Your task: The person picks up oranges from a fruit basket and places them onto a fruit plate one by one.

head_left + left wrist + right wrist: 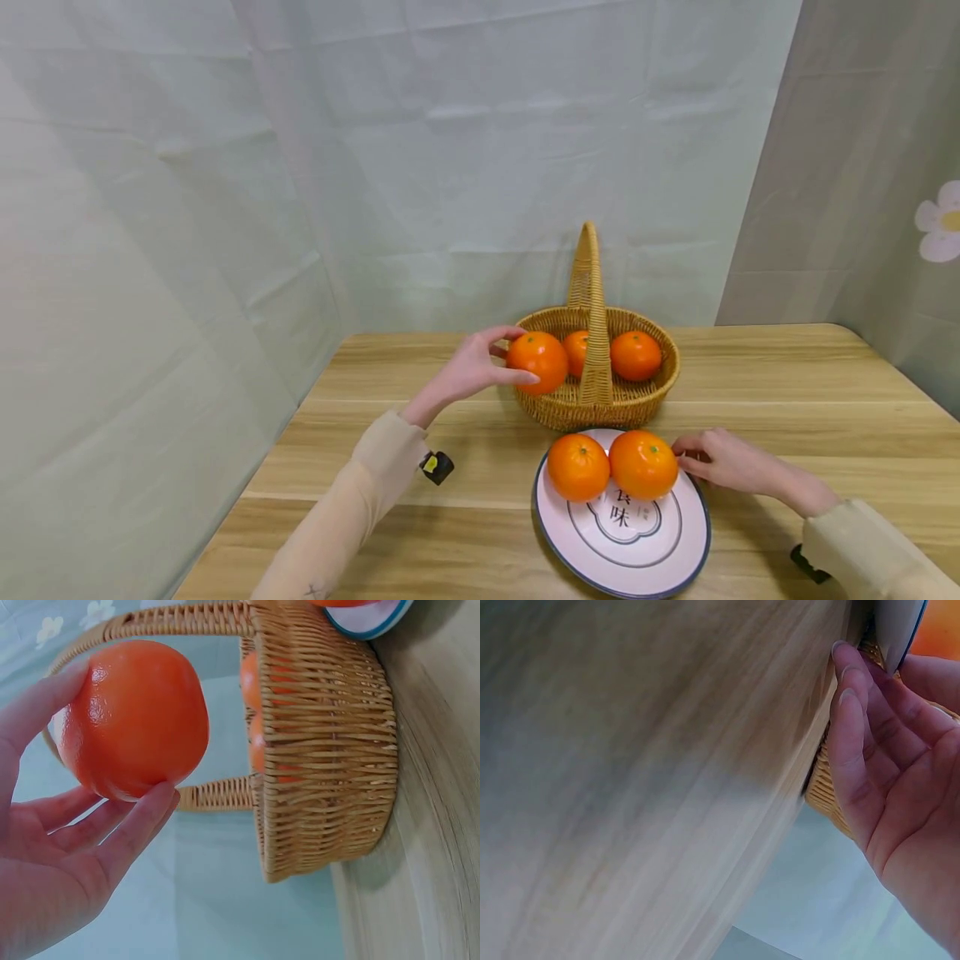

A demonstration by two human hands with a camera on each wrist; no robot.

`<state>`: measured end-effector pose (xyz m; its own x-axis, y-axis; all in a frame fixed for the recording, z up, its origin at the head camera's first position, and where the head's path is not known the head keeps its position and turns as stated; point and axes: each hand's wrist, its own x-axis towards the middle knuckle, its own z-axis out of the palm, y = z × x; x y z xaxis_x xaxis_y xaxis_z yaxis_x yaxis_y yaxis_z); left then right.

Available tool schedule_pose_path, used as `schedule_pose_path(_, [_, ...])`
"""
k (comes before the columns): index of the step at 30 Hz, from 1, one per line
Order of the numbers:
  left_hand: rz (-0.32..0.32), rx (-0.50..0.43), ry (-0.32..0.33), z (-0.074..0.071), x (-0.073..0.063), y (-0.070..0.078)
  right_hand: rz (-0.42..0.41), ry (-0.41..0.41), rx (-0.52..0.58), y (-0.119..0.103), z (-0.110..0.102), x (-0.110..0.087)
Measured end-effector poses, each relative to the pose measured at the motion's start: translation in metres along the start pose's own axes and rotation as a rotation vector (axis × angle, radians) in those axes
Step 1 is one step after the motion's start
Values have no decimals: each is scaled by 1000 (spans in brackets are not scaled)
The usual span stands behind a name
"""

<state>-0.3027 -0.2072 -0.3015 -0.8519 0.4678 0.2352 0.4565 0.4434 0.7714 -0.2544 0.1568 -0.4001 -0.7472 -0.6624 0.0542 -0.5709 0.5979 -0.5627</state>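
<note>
My left hand [474, 367] holds an orange [537, 362] between thumb and fingers, over the left side of a wicker basket [555, 412]. In the left wrist view that held orange [142, 720] is beside the basket's handle, above its rim. Two more oranges, one partly behind the handle [596, 333] and one on the right [636, 356], lie inside the basket. In front of it, a white plate [652, 554] with a dark blue rim carries a left orange [577, 468] and a right orange [643, 465]. My right hand [907, 765] pinches the plate's right rim, thumb above and fingers underneath.
The wooden table [360, 383] carries everything, and its back edge runs just behind the basket. A pale cloth [450, 167] hangs behind and along the left side. The tall arched handle spans the basket's middle.
</note>
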Motion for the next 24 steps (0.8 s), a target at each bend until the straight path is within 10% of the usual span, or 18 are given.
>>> schedule_pose_path(24, [83, 29, -117, 13, -23, 20, 16, -8, 20, -1, 0, 0])
